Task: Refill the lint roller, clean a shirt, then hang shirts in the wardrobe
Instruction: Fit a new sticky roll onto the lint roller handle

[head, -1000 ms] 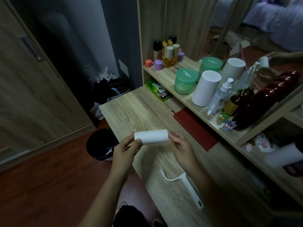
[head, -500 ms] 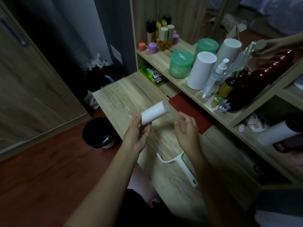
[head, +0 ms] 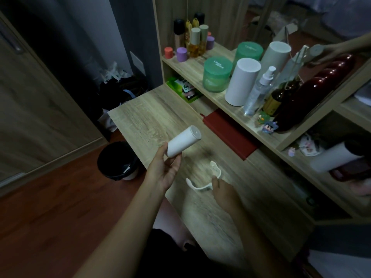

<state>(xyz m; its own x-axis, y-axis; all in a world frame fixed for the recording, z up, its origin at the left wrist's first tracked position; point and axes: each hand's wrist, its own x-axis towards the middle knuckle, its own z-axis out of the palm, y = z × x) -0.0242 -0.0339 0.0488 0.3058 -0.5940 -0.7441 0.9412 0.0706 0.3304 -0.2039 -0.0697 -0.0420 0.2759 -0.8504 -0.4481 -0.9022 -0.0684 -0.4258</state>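
My left hand (head: 166, 171) holds a white lint refill roll (head: 183, 141) by its lower end, tilted up and to the right above the wooden desk (head: 148, 115). The white lint roller handle (head: 202, 184) lies on the desk just in front of it, its curved bare frame pointing left. My right hand (head: 221, 190) covers the grip end with the fingers closed around it. Motion blur softens the handle and right hand. No shirt is in view.
A black waste bin (head: 118, 160) stands on the floor left of the desk. A shelf (head: 202, 77) behind carries green jars, white cylinders and bottles. A red flat case (head: 228, 133) lies under the shelf. A wooden wardrobe door (head: 40, 101) is at left.
My right hand let go of the roll, dropped to the desk and closed on the lint roller handle. My left hand keeps the roll, now tilted upward.
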